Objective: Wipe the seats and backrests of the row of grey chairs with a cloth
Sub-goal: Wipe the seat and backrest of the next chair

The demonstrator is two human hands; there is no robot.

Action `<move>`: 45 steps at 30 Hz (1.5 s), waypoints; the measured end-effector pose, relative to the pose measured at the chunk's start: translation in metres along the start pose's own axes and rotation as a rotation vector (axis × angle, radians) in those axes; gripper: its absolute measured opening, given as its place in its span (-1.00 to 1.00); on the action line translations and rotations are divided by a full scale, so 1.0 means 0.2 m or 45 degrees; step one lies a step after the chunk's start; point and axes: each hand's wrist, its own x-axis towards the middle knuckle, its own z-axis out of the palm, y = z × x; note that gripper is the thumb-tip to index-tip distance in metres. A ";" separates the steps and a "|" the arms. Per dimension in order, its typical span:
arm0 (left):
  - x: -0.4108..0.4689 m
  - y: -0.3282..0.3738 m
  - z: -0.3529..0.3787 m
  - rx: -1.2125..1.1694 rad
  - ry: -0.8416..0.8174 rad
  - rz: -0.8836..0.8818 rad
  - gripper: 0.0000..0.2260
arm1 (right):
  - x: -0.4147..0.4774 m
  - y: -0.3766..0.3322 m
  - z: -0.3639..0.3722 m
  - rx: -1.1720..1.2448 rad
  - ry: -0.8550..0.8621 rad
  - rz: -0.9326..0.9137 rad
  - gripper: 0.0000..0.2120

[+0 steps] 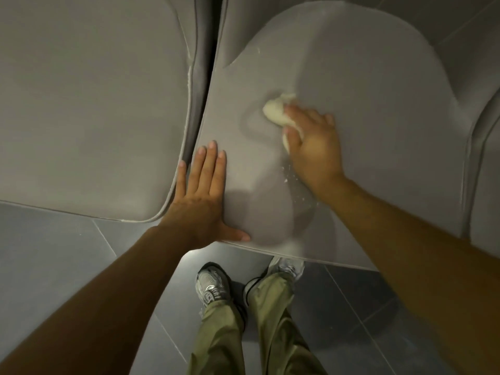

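A: Head view. We find the right hand (311, 147) at the middle of the grey seat (378, 125), fingers curled over a crumpled white cloth (274, 110) pressed to the cushion.

B: We confirm. The left hand (205, 196) lies flat on that seat's front left corner, fingers straight and close together, holding nothing. A second grey seat (94, 117) stands just beside, to the left

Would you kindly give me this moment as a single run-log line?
step: wiping seat | right hand: grips cloth, mid-seat | left hand: flat on seat's near left corner
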 end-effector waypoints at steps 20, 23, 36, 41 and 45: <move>-0.07 -0.06 -0.01 0.194 -0.046 0.172 0.26 | -0.61 -0.33 0.17 0.189 0.196 0.331 -0.68; -0.10 -0.09 -0.02 0.278 -0.054 0.229 0.23 | -0.63 -0.34 0.13 0.255 0.232 0.291 -0.68; -0.16 -0.23 0.05 0.415 0.110 0.207 0.12 | -0.66 -0.44 0.34 0.038 0.508 0.556 -0.66; -0.18 -0.30 0.02 0.426 0.128 0.131 0.14 | -0.67 -0.62 0.40 0.163 0.387 0.330 -0.64; -0.21 -0.35 -0.01 0.413 0.087 0.128 0.18 | -0.69 -0.44 0.24 0.217 0.670 0.530 -0.68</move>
